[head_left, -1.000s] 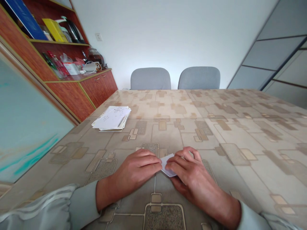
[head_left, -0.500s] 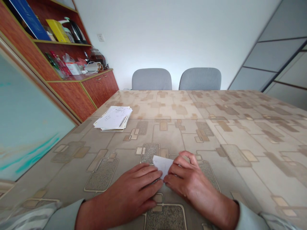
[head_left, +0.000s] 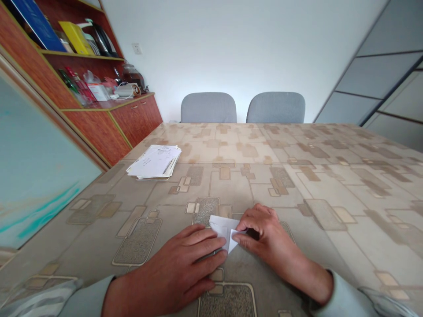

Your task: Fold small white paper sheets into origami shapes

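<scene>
A small folded white paper (head_left: 222,228) lies on the patterned tabletop between my hands, with a pointed flap (head_left: 234,240) turned over at its near corner. My left hand (head_left: 180,259) lies flat, its fingertips pressing on the paper's lower left edge. My right hand (head_left: 264,231) is curled over the paper's right side, with thumb and fingers pinching the flap. The right part of the paper is hidden under those fingers.
A loose stack of printed papers (head_left: 154,162) lies on the table further out to the left. The patterned table cover (head_left: 297,185) runs far ahead and right. A wooden cabinet (head_left: 99,127) stands beyond the left edge, and two grey chairs (head_left: 208,108) (head_left: 276,108) stand beyond the far edge.
The paper now shows a flap turned over at its near corner. My right hand has shifted left and curled over it, while my left hand has stayed nearly still.
</scene>
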A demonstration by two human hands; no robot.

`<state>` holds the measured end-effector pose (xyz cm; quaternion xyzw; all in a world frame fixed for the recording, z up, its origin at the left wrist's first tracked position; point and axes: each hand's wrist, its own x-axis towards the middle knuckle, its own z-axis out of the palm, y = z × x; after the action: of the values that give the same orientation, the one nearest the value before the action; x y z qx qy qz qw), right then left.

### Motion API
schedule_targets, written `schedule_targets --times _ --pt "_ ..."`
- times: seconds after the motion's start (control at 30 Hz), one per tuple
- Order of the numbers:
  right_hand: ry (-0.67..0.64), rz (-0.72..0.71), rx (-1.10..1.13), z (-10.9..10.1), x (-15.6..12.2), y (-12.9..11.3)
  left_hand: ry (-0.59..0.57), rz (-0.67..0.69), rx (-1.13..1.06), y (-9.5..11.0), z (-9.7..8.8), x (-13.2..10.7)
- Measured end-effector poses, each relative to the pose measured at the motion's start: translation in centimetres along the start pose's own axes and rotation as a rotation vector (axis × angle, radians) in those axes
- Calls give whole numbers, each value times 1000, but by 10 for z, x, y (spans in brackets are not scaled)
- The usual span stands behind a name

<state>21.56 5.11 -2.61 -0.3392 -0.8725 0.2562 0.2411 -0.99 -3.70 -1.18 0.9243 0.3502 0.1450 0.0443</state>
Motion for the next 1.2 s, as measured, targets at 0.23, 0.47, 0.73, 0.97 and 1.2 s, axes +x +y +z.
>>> schedule_targets --times 0.23,0.47,0.73,0.97,1.2 --pt "57 94 -71 10 0 -2 -4 -30 -33 4 -2 0" --pt "25 65 -92 7 2 -6 -60 -83 1 9 5 1" --pt "86 119 -107 9 2 -5 -64 -94 25 12 10 2" --pt "67 198 -186 -6 -4 5 -99 -84 50 10 7 0" --pt "34 81 -172 -9 -5 -1 -90 -73 31 14 3 6"
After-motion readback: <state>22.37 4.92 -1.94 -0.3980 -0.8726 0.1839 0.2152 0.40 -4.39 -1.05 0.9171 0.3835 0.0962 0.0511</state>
